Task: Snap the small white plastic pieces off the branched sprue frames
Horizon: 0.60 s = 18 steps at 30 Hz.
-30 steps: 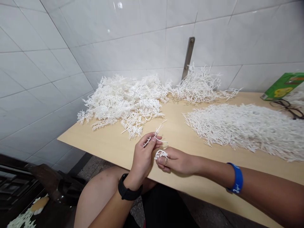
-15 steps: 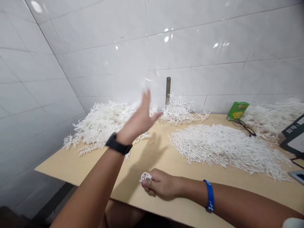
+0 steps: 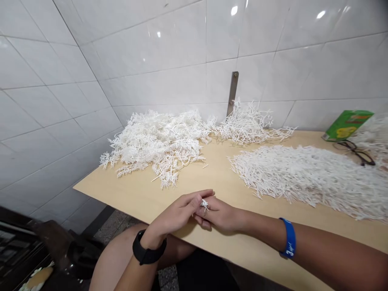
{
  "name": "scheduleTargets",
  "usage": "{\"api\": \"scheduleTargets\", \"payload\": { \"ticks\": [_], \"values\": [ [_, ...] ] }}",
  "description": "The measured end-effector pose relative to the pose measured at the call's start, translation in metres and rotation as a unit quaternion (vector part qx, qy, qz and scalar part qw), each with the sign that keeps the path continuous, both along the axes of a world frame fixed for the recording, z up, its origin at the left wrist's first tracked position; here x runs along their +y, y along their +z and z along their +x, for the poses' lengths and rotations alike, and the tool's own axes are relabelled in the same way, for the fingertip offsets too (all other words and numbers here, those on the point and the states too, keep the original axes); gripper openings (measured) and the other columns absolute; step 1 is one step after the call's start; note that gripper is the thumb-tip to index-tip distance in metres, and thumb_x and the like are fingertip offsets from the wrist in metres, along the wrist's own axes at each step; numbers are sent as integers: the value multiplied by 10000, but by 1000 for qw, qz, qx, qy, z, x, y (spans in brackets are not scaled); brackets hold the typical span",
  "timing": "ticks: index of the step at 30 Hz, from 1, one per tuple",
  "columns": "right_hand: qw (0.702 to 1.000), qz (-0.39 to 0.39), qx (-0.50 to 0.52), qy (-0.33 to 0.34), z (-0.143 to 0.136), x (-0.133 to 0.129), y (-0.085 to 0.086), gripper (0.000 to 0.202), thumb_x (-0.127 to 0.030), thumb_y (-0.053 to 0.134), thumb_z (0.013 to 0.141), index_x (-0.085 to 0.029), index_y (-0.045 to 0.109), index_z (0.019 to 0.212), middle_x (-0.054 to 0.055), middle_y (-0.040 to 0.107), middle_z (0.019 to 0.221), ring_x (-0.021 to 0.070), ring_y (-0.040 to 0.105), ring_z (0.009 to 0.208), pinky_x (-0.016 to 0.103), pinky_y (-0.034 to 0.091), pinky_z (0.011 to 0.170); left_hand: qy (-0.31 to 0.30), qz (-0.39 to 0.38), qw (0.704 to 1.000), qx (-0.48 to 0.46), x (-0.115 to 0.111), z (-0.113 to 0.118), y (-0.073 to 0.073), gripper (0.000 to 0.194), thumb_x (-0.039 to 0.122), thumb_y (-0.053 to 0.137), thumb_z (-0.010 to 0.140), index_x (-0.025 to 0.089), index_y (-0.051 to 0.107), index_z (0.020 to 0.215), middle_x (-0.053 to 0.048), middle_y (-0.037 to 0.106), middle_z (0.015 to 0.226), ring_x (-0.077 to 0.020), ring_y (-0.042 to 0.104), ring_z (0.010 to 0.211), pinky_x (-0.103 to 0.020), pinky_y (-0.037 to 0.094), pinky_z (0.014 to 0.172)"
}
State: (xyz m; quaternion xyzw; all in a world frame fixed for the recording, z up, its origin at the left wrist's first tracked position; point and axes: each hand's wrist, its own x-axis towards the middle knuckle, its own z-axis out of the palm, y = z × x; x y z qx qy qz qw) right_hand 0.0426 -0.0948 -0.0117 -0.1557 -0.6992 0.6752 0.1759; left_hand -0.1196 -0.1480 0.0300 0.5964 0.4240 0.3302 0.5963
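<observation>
My right hand, with a blue wristband, is closed around a small white branched plastic piece, whose thin prongs stick out by the thumb. My left hand, with a black band on the wrist, lies against the right one, its fingers curved over the far side and its thumb pressed at the piece. Both hands are just above the table's near edge. Most of the held piece is hidden inside the fingers. Beyond them lies a heap of white branched pieces, and to the right a flat pile of short white sticks.
The wooden table stands against a tiled wall. A smaller white tangle sits under a metal bracket. At the right are a green packet and eyeglasses.
My left hand has come down from above the white heap, where it was spread, and now meets my right hand at the white piece. The view has tilted down and shifted left.
</observation>
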Motion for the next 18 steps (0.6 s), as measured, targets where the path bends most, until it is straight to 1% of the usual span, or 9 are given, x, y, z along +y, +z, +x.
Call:
{"api": "scheduleTargets", "payload": {
  "ticks": [1, 3, 5, 7, 9, 11, 13, 16, 18],
  "values": [
    [1000, 5, -13, 4, 0, 0, 1, 633, -765, 403, 872, -175, 488, 661, -35, 452, 511, 100, 434, 495, 242, 363, 512, -5, -7, 1000, -3, 0, 2, -2, 664, 606, 409, 944, 159, 523, 1421, -117, 769, 792, -241, 738, 769, -338, 552, 762],
    [999, 10, -34, 13, 1, -1, 4, 641, -760, 403, 876, -173, 494, 635, -28, 458, 511, 104, 445, 510, 244, 372, 523, 1, -8, 1000, -10, -1, 5, -7, 654, 593, 362, 964, 157, 513, 1428, -98, 757, 725, -231, 736, 752, -324, 550, 746],
    [999, 3, -46, 13, 1, -2, 5, 634, -748, 409, 883, -174, 499, 628, -28, 454, 502, 109, 448, 517, 245, 373, 526, 32, 4, 999, -9, -2, 7, -11, 616, 560, 346, 982, 166, 526, 1420, -79, 750, 692, -217, 728, 708, -316, 549, 729],
    [999, -8, -45, 9, 1, -2, 4, 624, -737, 412, 889, -179, 492, 621, -35, 435, 481, 109, 430, 505, 245, 358, 512, 70, 28, 997, -4, -4, 8, -14, 575, 527, 354, 990, 167, 574, 1379, -60, 735, 640, -211, 723, 688, -314, 548, 739],
    [999, -8, -32, 7, 0, -1, 1, 622, -735, 406, 893, -184, 475, 611, -46, 405, 466, 100, 383, 474, 240, 319, 482, 113, 61, 992, -2, -6, 11, -15, 512, 490, 392, 988, 172, 663, 1284, -68, 757, 710, -225, 734, 812, -318, 537, 822],
    [1000, 14, -8, 8, -1, 0, -3, 631, -737, 388, 897, -190, 442, 589, -51, 383, 470, 92, 341, 462, 239, 285, 466, 160, 86, 983, -4, -8, 14, -16, 453, 453, 428, 981, 177, 739, 1161, -90, 783, 889, -245, 710, 992, -315, 508, 910],
    [999, 49, 11, 7, -2, 1, -6, 630, -724, 367, 914, -192, 412, 579, -47, 380, 497, 89, 332, 477, 241, 282, 476, 204, 89, 975, -9, -8, 19, -17, 427, 433, 447, 972, 176, 774, 1070, -97, 776, 1013, -255, 691, 1048, -311, 505, 912],
    [994, 104, 15, -6, -3, 1, -4, 610, -685, 309, 952, -201, 369, 585, -43, 371, 532, 96, 334, 499, 246, 297, 498, 248, 68, 966, -28, -7, 26, -21, 419, 443, 468, 957, 164, 781, 977, -99, 779, 978, -238, 718, 921, -298, 535, 800],
    [985, 174, 2, 15, -1, -2, 0, 576, -617, 282, 986, -202, 372, 597, -29, 401, 555, 108, 353, 518, 254, 320, 525, 282, 45, 955, -79, -6, 27, -24, 396, 471, 528, 925, 156, 761, 867, -85, 774, 853, -207, 718, 797, -286, 544, 742]
  ]
}}
